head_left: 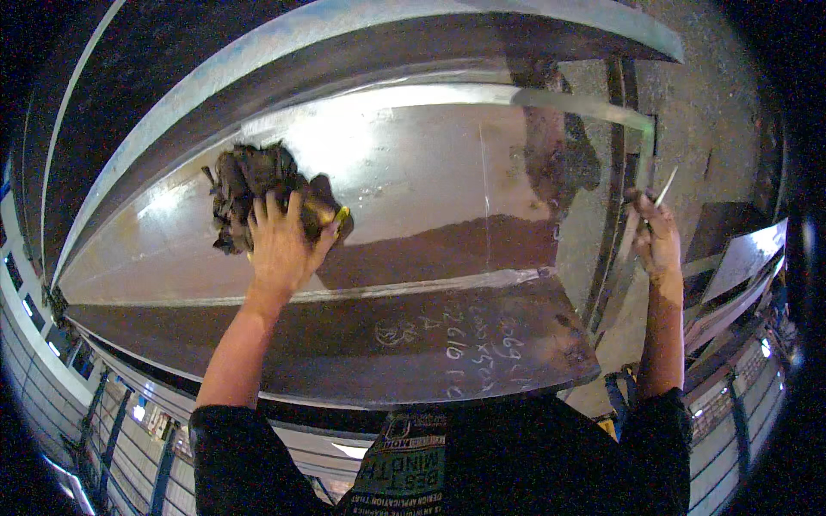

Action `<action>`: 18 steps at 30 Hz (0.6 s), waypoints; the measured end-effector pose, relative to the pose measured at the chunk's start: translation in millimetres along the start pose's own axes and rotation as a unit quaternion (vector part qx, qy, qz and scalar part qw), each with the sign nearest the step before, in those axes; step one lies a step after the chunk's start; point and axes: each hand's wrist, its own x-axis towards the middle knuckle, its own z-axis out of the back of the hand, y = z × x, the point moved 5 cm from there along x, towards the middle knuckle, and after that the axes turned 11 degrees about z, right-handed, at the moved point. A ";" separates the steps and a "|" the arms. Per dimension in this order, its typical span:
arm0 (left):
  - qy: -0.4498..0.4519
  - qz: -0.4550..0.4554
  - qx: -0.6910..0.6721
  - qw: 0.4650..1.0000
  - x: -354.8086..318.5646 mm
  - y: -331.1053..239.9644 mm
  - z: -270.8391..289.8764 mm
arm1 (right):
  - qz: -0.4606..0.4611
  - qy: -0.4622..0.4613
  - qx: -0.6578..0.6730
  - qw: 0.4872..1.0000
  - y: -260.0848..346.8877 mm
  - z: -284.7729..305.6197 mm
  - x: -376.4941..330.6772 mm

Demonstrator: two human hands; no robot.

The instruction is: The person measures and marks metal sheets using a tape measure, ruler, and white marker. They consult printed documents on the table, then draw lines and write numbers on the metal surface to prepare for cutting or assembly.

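Note:
My left hand (284, 242) is closed over a dark crumpled bundle (249, 176), which looks like worn cloth or gloves and lies on the wide steel beam. By the thumb is a rounded dark object with a yellow edge (343, 214); its kind is unclear. The beam's flat web (422, 172) carries a thin pale line across its right part. Out past the beam's right end, my right hand (660, 238) is raised with its fingers closed around a thin, pointed white stick (668, 184). Part of the fingertips there is in shadow.
White handwritten marks cover the beam's near flange (447, 344). Another long curved-looking beam (361, 26) runs behind. A narrow metal bar (615, 241) crosses the floor at the right, near a pale sheet (750, 258). Metal railings (120, 421) stand at lower left.

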 end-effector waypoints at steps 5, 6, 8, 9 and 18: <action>0.110 0.003 0.084 0.990 -43.6 36.3 -15.4 | -0.032 0.033 -0.082 0.996 2.2 -68.9 -6.5; 0.105 0.000 0.086 0.991 -46.6 35.5 -14.2 | -0.051 0.080 -0.083 0.992 8.7 -86.1 -7.5; 0.096 -0.010 0.089 0.991 -43.9 28.5 -8.6 | -0.044 0.075 -0.044 0.995 -2.2 -112.6 -3.7; 0.021 -0.049 0.086 0.995 -39.2 13.4 3.0 | -0.050 0.099 -0.029 0.993 1.2 -130.8 -1.2; 0.207 0.208 -0.834 0.467 110.0 -54.8 -30.6 | -0.005 0.220 -0.096 0.971 21.0 -238.7 40.4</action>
